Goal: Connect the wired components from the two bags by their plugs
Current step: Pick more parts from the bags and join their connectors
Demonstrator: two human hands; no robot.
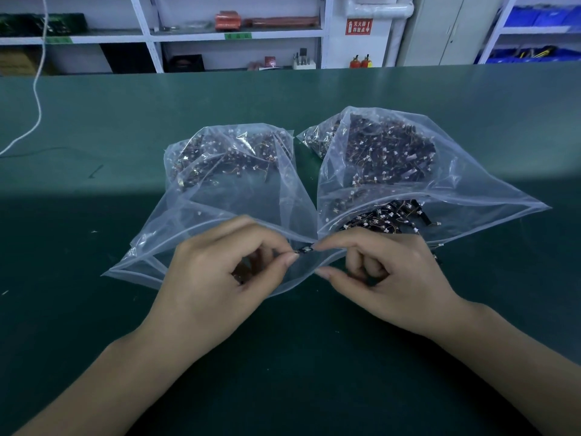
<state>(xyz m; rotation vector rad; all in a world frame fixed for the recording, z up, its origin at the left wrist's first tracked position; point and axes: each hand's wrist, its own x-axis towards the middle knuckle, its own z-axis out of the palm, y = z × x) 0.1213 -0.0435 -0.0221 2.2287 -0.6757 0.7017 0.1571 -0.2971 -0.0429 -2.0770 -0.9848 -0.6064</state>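
Nearest the lens: two bare forearms reaching in from the lower corners over a dark green bench (94, 278).

Left hand (220, 272), knuckles up, fingers curled, thumb and forefinger pinching one end of a tiny dark wired component (304, 249). Right hand (386, 272) likewise curled, forefinger tip and thumb meeting the other end of that same small piece. Fingertips of both hands almost touching, right at the seam where the mouths of the two bags meet. Too small to tell whether the plugs are mated.

Just beyond the hands, side by side on the bench: left clear plastic zip bag (201, 215), mouth open toward the camera, holding a heap of dark components with thin orange wires and small white plugs toward its far end. Right clear plastic zip bag (456, 196), larger and fuller, also open toward the camera, its heap of similar dark wired parts spilling close to the mouth, a few lying just behind the right hand. Near edges of the two bags touching between the hands.

Far left on the bench, a white cable (37, 99) trailing down from above. Behind the bench, white metal shelving (151, 36) carrying boxes and orange packets, a red wall sign (358, 26), two small red extinguishers (360, 62), blue bins (544, 17) on the right.
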